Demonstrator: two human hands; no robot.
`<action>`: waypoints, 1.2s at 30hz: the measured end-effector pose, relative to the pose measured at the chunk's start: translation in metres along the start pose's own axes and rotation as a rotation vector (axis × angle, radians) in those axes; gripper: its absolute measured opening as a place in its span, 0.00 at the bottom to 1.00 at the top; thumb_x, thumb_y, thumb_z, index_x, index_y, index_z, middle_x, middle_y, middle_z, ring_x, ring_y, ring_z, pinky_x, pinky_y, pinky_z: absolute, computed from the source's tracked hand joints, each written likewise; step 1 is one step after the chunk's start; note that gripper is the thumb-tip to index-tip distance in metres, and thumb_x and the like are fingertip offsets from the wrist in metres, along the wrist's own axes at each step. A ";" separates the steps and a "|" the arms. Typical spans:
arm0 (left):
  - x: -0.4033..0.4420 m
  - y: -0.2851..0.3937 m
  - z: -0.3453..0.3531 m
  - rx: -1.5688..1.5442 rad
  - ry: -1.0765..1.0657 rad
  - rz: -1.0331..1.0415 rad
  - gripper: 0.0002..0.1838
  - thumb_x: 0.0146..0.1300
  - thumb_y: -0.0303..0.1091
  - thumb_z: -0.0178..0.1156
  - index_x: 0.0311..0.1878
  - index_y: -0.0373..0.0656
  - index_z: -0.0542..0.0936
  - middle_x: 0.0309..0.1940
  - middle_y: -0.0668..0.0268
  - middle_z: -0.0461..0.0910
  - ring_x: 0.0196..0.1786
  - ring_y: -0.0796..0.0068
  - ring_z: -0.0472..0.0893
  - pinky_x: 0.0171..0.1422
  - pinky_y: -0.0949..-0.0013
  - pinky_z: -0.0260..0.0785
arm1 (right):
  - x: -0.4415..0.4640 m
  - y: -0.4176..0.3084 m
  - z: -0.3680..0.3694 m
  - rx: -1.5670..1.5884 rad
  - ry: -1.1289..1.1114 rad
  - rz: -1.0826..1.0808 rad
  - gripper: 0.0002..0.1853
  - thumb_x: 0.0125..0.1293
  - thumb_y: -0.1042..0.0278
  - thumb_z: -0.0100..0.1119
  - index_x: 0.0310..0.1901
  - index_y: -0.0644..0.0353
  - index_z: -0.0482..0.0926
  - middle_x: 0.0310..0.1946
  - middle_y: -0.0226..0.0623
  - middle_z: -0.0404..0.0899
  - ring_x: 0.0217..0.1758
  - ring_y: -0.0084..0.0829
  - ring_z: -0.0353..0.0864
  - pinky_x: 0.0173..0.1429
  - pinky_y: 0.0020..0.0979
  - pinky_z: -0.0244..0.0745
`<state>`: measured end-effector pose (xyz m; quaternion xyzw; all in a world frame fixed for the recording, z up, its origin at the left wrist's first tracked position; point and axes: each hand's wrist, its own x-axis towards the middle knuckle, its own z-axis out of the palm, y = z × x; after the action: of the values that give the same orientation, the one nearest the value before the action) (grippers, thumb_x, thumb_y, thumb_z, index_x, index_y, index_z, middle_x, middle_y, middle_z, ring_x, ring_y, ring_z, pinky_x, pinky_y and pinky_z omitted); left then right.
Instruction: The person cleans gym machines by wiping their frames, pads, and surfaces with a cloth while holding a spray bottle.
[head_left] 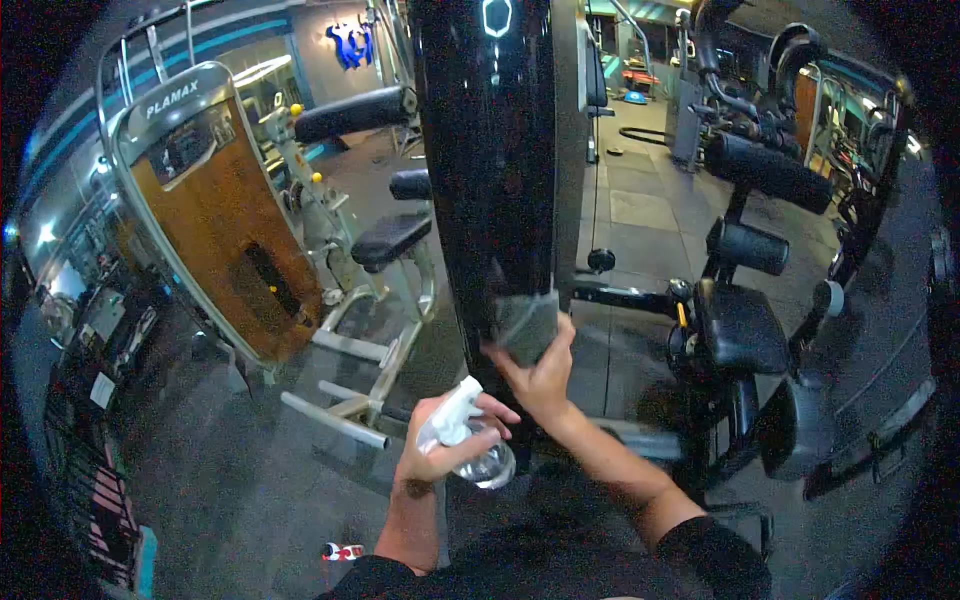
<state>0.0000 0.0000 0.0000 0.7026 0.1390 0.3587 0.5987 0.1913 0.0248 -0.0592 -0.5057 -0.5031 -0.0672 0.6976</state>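
Observation:
My left hand [430, 445] is wrapped round a clear spray bottle [487, 462] with a white trigger head, low in the middle of the view. Just above and to the right, my right hand [540, 378] presses a grey cloth [528, 325] against the glossy black upright panel [490, 150] of a gym machine. The cloth covers part of the panel's lower face, and my right fingertips are partly hidden by it.
On the left stands a machine with a brown panel [215, 210] and a padded black seat [392, 240]. Another black padded seat [742, 325] is at the right. A red and white bottle [343, 551] lies on the dark floor [240, 480].

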 end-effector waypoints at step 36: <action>0.153 0.427 0.038 -0.044 0.059 -0.082 0.12 0.63 0.25 0.69 0.49 0.34 0.84 0.40 0.63 0.87 0.40 0.79 0.83 0.47 0.73 0.75 | 0.535 -0.310 -0.031 0.160 -0.022 0.335 0.41 0.65 0.35 0.71 0.57 0.72 0.76 0.48 0.51 0.86 0.50 0.41 0.85 0.60 0.40 0.77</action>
<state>0.0330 -0.0372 0.4528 0.6721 0.1775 0.3574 0.6237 0.2841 0.0740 0.5510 -0.5260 -0.4231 0.0956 0.7315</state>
